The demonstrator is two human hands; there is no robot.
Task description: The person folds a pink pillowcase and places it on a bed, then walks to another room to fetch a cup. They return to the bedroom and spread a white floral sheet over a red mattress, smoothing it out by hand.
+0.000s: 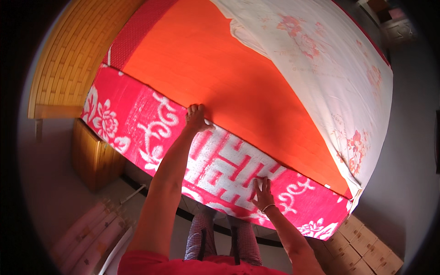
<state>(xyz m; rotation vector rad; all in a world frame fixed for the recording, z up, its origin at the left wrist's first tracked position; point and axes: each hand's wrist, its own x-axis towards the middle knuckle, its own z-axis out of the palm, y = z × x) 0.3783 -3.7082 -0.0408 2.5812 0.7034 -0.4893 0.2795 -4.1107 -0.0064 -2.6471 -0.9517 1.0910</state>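
Note:
A bed mattress stands before me, its near side covered in red-pink fabric with white flower and scroll patterns. Over its top lies a bright orange sheet. My left hand rests at the top edge where orange meets pink, its fingers bent over the edge and the thumb spread away; the fingertips are partly hidden. Lower and to the right, my right hand presses on the patterned side with its fingers apart, a thin bracelet at the wrist. A pale floral sheet lies folded back across the bed's far right part.
A slatted wooden headboard rises at the left, with a wooden cabinet below it. Stacked cardboard boxes stand at the lower right. Pink patterned fabric hangs or lies at the lower left. My legs are close to the bed.

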